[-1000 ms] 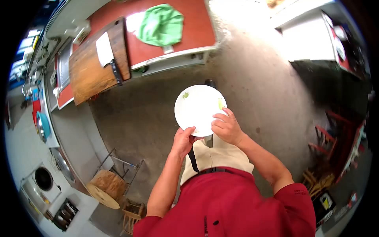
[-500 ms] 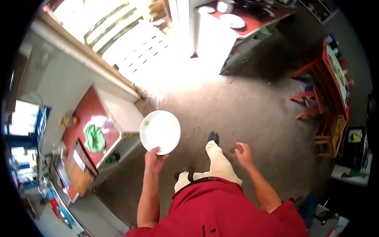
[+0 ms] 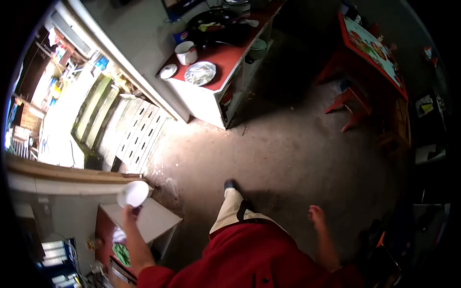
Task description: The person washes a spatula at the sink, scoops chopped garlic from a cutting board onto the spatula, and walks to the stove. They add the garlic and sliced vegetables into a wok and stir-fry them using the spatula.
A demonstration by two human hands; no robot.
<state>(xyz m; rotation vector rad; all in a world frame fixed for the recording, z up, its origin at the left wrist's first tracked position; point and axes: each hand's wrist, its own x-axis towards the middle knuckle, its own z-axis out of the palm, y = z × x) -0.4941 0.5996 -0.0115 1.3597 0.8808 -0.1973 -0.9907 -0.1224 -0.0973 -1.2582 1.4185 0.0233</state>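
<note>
My left hand (image 3: 131, 212) holds a white plate (image 3: 133, 194) by its near rim, out at the left and tilted. Beneath the left forearm is a red-topped counter (image 3: 103, 230) with a green cloth (image 3: 122, 254). My right hand (image 3: 315, 214) hangs at the right, away from any object, with its fingers curled together and nothing visible in them.
Ahead stands a red-topped counter (image 3: 223, 72) with a patterned plate (image 3: 200, 73), a white mug (image 3: 186, 53), a small lid (image 3: 168, 71) and a dark wok (image 3: 211, 24). A doorway opens at the left. A red table (image 3: 374, 48) and stool (image 3: 353, 103) stand at the right.
My right hand let go of the plate and moved off to the right. The left hand carried the plate left. The view has turned right, bringing the other counter closer.
</note>
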